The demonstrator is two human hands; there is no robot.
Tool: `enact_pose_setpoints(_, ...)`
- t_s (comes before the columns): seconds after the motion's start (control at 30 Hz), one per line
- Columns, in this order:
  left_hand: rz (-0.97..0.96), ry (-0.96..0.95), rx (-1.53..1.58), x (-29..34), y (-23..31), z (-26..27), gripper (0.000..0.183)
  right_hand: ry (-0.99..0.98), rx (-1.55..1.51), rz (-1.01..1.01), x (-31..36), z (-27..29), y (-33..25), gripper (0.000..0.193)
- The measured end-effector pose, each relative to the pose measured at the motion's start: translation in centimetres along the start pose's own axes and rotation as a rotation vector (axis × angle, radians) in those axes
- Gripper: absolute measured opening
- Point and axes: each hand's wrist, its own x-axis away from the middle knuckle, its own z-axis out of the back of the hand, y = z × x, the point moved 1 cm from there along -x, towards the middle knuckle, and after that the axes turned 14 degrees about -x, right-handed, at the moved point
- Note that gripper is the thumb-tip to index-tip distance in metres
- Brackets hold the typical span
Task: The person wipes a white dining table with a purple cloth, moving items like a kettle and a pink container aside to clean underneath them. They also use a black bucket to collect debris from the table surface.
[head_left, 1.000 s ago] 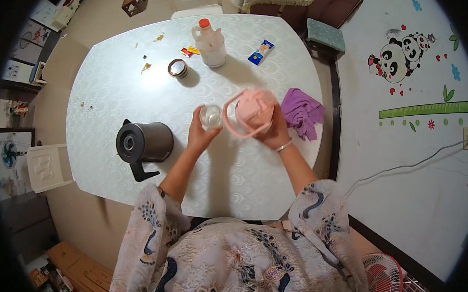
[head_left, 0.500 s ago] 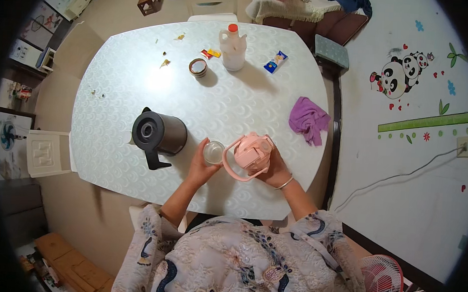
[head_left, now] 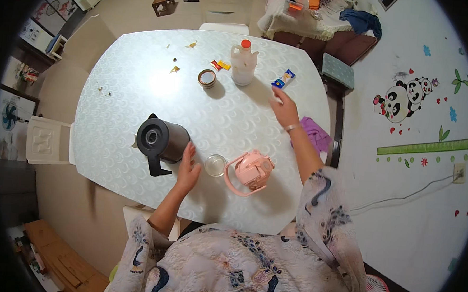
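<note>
Blue, the packet (head_left: 284,79) lies on the table (head_left: 125,98) at twelve o'clock from the nearer right hand (head_left: 285,110), long axis eight to two, that grip loosely parted, holding nothing, the left hand (head_left: 189,171) spread beside the dark jug (head_left: 172,140).

Left hand (head_left: 189,170) points forward, fingers extended; right hand (head_left: 284,110) reaches farther out, forearm (head_left: 306,156) slanting inward.

Desk (head_left: 110,131) is white w/ pale scallop pattern. Toward near edge: pink bottle (head_left: 252,173), clear glass (head_left: 215,165). Toward near left corner: grey kettle (head_left: 176,143), black lid (head_left: 152,137). Right edge: plain purple cloth (head_left: 315,134). Toward far edge: whitish jug (head_left: 243,70), red cap (head_left: 245,43); blue-and-white packet (head_left: 283,79). Shirt (head_left: 227,272) pale, dark blue peacock print.
</note>
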Motion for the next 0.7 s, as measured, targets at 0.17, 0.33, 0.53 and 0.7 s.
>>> enact_pose_setpoints(0.17,-0.046,0.088,-0.002,-2.5,3.4,-0.2,0.077,0.047,0.063,0.061,-11.0,-2.9,0.9,0.055)
enact_pose_setpoints(0.33,-0.05,0.15,-0.067,-4.8,5.1,0.4,0.074,0.049,0.013,0.123,-14.4,-5.7,-0.3,0.04)
enact_pose_setpoints(0.53,0.039,0.287,-0.066,-13.4,6.9,-1.4,0.086,0.088,0.103,0.07,-13.8,-5.3,-1.8,0.021)
enact_pose_setpoints(0.7,0.008,0.502,-0.502,-23.8,6.4,-2.1,0.096,-0.005,0.015,0.109,-11.0,-4.8,-1.4,0.021)
